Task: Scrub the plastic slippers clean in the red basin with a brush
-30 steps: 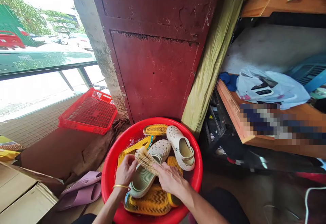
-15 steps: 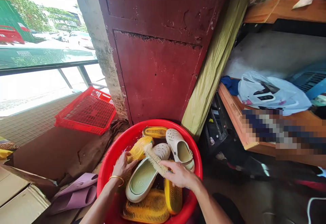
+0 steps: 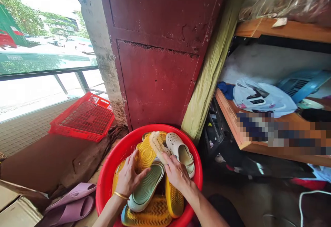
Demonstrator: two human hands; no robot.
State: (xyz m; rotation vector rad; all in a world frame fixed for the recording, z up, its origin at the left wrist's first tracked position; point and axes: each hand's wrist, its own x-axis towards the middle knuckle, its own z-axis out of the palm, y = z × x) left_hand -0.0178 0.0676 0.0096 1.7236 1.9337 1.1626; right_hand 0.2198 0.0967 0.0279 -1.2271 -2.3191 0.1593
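Observation:
My right hand (image 3: 177, 172) grips a pale-bristled scrub brush (image 3: 157, 143), which lies over the edge of a yellow slipper (image 3: 145, 154). Thumb and fingers of my left hand (image 3: 129, 173) straddle the near end of that slipper, whose ridged sole faces up. Just below the hands rests a cream clog with a pale green insole (image 3: 147, 185). Another cream clog (image 3: 181, 151) leans on the right side of the red basin (image 3: 103, 178). More yellow footwear lies around them, including one upright on its edge (image 3: 174, 199) and one flat at the front (image 3: 150, 213).
Purple slides (image 3: 74, 203) lie left of the basin, near cardboard (image 3: 64, 165) and a red plastic crate (image 3: 85, 116). A dark red door (image 3: 157, 92) stands behind. To the right, a wooden shelf (image 3: 230, 116) holds a white plastic bag (image 3: 263, 96).
The brush has moved up and away from me, onto the yellow slipper. That slipper is raised and turned more toward me, and my left hand has shifted right. The camera view has shifted slightly.

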